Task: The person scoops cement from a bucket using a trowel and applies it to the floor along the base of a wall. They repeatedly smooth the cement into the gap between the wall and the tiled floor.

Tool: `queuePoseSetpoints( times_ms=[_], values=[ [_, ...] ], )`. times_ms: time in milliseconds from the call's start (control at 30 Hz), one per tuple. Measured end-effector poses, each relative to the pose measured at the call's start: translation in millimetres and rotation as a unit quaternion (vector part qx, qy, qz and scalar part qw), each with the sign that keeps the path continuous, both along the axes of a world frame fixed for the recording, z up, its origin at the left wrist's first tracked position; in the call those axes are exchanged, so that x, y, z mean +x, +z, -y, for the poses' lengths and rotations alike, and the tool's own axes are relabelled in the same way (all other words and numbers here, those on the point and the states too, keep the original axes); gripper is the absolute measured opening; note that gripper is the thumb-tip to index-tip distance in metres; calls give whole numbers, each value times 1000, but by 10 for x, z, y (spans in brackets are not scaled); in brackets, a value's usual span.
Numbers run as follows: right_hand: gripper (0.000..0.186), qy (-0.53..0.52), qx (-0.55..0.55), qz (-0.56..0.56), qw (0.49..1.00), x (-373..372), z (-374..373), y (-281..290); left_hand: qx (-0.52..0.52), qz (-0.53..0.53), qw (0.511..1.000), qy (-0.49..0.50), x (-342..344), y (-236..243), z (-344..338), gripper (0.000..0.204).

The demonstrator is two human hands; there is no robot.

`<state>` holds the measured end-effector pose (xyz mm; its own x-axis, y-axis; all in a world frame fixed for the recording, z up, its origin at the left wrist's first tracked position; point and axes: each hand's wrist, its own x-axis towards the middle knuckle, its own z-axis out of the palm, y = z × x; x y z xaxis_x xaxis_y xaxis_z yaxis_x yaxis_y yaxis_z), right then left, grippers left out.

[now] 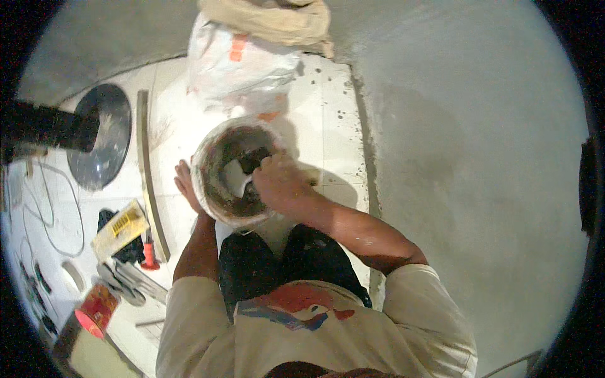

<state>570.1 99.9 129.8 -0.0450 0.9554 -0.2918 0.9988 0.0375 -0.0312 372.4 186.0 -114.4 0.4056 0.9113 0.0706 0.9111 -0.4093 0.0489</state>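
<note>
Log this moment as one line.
left hand: open, against outside of bucket | right hand: gripping trowel inside bucket | bag: beyond bucket

One wide camera, worn on the head, looks down past the shirt (315, 343) into the nearby bucket (218, 151).

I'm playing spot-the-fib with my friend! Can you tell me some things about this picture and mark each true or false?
1. The left hand is at the left side of the bucket. True.
2. The right hand is empty. False: the right hand holds a tool with a flat blade inside the bucket.
3. A white sack is beyond the bucket. True.
4. A dark round basin is right of the bucket. False: the basin is left of it.
5. A long stick lies between basin and bucket. True.
</note>
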Motion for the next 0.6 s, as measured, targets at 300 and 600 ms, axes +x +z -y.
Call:
queuePoseSetpoints(
  times_ms=[300,600],
  values=[
    [19,-104,-36,-91,990,-35,117,92,76,-16,996,-53,-25,-177,-8,73],
    [22,-376,128,-286,872,785,1065,436,-376,610,697,29,-411,-43,-262,39]
  ],
)
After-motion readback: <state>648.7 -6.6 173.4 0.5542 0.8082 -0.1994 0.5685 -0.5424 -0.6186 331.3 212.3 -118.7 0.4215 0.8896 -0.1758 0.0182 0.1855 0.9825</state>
